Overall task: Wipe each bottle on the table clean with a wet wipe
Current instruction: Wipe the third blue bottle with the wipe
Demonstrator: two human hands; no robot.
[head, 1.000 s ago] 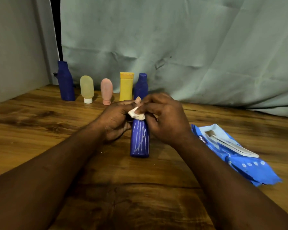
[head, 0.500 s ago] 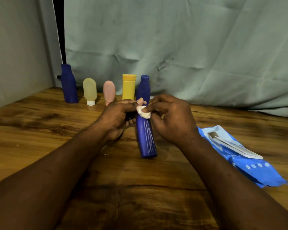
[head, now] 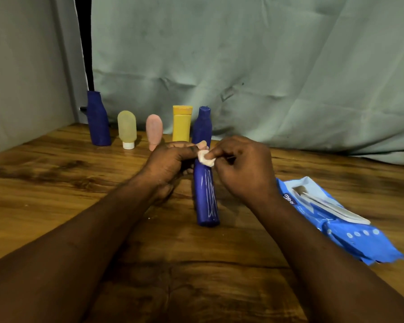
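A tall blue bottle point(head: 207, 199) with pale streaks stands on the wooden table point(head: 56, 194), leaning slightly. My left hand point(head: 170, 162) grips its neck from the left. My right hand point(head: 243, 169) pinches a small crumpled white wet wipe point(head: 205, 158) against the bottle's top. Along the back stand another blue bottle point(head: 98, 120), a pale yellow tube point(head: 127, 129), a pink tube point(head: 154, 130), a yellow bottle point(head: 182, 123) and a blue bottle point(head: 202, 127) right behind my hands.
A blue wet wipe pack point(head: 341, 220) lies open on the table to the right of my right forearm. A grey-green cloth backdrop point(head: 266, 78) hangs behind the table and a grey wall point(head: 21, 66) stands at the left.
The bottle has tilted a little, its base shifting right. My right hand has lifted off the bottle's side and now pinches the wipe at the top.
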